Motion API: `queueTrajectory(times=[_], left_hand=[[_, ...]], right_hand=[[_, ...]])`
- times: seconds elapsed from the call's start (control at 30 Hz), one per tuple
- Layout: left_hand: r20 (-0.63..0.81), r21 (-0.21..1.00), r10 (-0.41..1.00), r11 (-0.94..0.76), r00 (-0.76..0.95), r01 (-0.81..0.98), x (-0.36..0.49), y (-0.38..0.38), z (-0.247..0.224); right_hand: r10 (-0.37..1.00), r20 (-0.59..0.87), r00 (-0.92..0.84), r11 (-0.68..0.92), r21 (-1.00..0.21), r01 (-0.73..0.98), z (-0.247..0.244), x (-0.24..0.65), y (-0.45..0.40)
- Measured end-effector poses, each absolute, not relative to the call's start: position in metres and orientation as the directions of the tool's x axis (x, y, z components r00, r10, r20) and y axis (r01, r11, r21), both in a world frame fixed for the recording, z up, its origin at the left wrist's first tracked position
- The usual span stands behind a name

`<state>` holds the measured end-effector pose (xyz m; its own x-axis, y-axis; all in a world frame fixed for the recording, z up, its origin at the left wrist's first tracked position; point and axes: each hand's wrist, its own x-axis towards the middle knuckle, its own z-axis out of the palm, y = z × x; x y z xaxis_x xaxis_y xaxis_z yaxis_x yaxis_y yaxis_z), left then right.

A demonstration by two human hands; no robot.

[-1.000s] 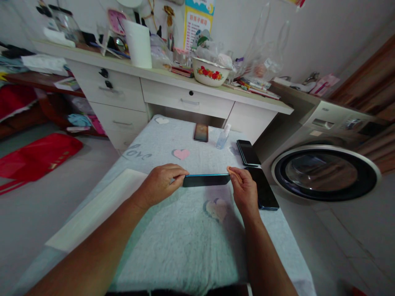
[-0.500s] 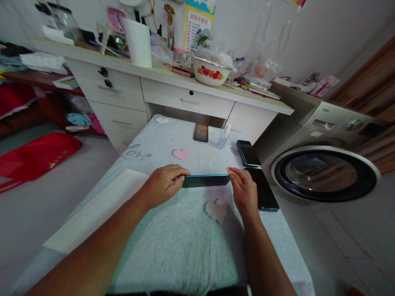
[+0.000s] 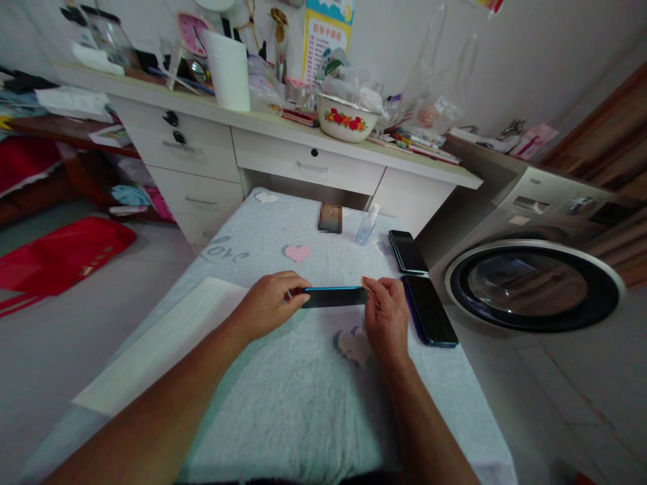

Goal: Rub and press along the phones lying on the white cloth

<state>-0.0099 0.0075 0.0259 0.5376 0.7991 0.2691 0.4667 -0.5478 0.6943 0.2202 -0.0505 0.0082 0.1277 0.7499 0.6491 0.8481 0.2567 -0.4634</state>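
A dark smartphone with a bright blue edge is held nearly edge-on above the cloth-covered table. My left hand pinches its left end between thumb and fingers. At the other end, my right hand is closed around the phone's corner. A small orange-tan bit shows at its fingertips; whether it is a cloth or a finger I cannot tell. To the right of that hand lie a larger dark phone and, behind it, another phone, both flat. A clear spray bottle stands farther back.
The table bears a pale heart-print cloth. A white sheet lies at left, a blurred brown item at the back. Beyond stands a white desk with a flowered bowl. A washing machine is at right, a red bag at left.
My right hand has shifted left along the phone, covering more of its right end. My left hand stays nearly where it was.
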Motion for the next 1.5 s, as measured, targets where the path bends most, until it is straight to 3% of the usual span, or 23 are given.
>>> queueTrajectory(times=[0.43, 0.9, 1.5], left_hand=[[0.251, 0.826, 0.844, -0.442, 0.474, 0.350, -0.002, 0.007, 0.016], [0.208, 0.891, 0.840, -0.374, 0.501, 0.259, 0.007, 0.004, 0.006], [0.185, 0.903, 0.880, -0.328, 0.437, 0.277, 0.010, 0.003, 0.011]], right_hand=[[0.726, 0.680, -0.099, 0.437, -0.346, 0.830, 0.004, 0.181, -0.050], [0.728, 0.623, -0.284, 0.495, -0.192, 0.848, 0.004, 0.165, -0.057], [0.688, 0.722, -0.080, 0.412, -0.297, 0.861, 0.005, 0.197, -0.053]])
